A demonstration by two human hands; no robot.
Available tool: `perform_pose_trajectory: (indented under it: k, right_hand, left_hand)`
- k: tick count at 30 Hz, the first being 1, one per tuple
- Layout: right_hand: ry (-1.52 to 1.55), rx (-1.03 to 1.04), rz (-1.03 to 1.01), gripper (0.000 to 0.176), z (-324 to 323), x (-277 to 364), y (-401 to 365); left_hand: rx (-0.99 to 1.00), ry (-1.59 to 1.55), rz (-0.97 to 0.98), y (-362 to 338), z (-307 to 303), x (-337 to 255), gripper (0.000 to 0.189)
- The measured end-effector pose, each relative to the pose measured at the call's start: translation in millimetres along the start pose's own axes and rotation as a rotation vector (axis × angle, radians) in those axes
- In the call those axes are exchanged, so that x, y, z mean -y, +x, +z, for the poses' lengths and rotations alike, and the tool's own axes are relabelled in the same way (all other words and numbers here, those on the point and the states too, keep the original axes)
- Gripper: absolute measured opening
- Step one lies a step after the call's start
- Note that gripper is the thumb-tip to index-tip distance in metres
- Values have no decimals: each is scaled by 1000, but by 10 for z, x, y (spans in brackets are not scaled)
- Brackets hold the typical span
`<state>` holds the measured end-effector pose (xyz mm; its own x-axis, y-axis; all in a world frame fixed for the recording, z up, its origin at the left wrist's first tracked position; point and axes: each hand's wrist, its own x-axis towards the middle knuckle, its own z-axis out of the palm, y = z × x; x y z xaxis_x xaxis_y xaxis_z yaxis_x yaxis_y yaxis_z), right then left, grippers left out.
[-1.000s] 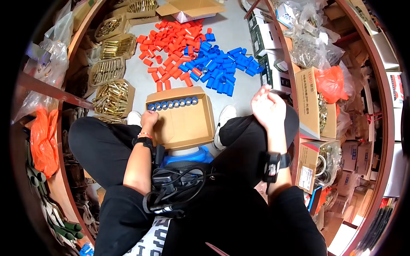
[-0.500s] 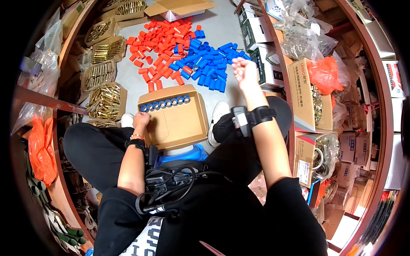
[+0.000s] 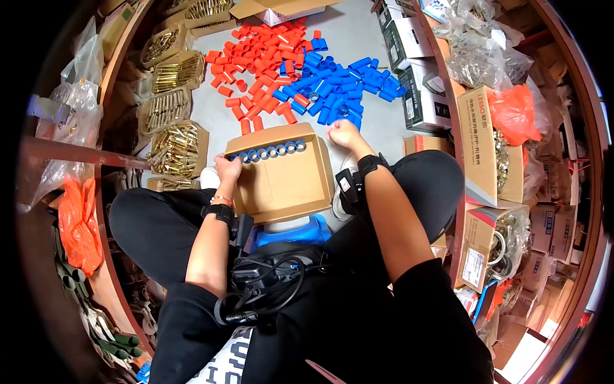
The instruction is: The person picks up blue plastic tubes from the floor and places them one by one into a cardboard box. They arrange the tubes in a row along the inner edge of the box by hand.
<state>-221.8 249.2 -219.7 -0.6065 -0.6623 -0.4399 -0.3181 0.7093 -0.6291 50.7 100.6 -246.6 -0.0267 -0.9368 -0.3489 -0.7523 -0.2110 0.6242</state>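
An open cardboard box [image 3: 278, 185] sits on a blue stool [image 3: 291, 233] between my legs. Along its far wall stands a row of several blue pipe couplings [image 3: 272, 152], round ends facing up. My left hand [image 3: 228, 168] is closed around the box's left wall near the far corner. Just beyond the box's right far corner, my right hand [image 3: 345, 133] has its fingers curled in; whatever they hold, if anything, is hidden. Right past it lies a heap of loose blue couplings [image 3: 329, 89], with a heap of red couplings [image 3: 262, 61] to the left of that.
Cartons of brass-coloured fittings [image 3: 179, 148] line the left shelf. Dark green-and-white boxes [image 3: 425, 96] stand on the right, beside a carton [image 3: 480, 134] and an orange bag [image 3: 515, 115]. Another open carton [image 3: 281, 11] lies at the far end of the grey floor.
My right hand has come back from the right edge of the blue heap toward the box, its fingers now more curled. My left hand stays on the box wall. The view has shifted slightly.
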Motion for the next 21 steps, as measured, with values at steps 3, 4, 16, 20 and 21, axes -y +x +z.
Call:
perform_pose_trajectory:
  k: [3,4,16,20,21]
  right_hand:
    - [-79,-53,46,12,138,-188,-34]
    - [-52,-54,67,12,217,-284,11]
    - [750,208,415,23,147,-63,444]
    - [1040,229,449,23,339,-155,723]
    - [1101,214,465,23,351,-115,755]
  left_hand:
    - [78,22,107,140,31,-40,37]
    - [121,12,145,218,81,-24,36]
    - [558,-71,441,703,834,-835,22]
    - [662,128,418,858,1127,-1115,29]
    - [650,189,450,878,1202,-1154,30]
